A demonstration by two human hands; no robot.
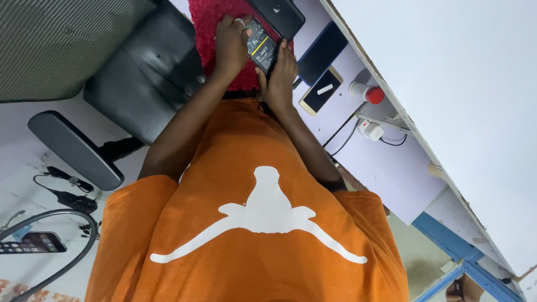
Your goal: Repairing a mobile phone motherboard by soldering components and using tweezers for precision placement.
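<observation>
My left hand (230, 47), with a ring on one finger, and my right hand (279, 75) both hold a black smartphone (262, 49) whose screen is lit. The left thumb rests on the screen's upper edge, and the right hand's fingers wrap the phone's lower side. The phone is held over a red fuzzy cloth (208, 25). My orange shirt (251, 246) with a white horned-head print fills the bottom of the view.
A black slab-like device (279, 14), a dark blue phone (321, 51), a gold-edged phone (320, 90), a red-capped white bottle (366, 93) and a white plug (370, 130) with cables lie on the pale desk (391, 168). A black office chair (134, 72) stands left; another phone (31, 243) and cables lie below it.
</observation>
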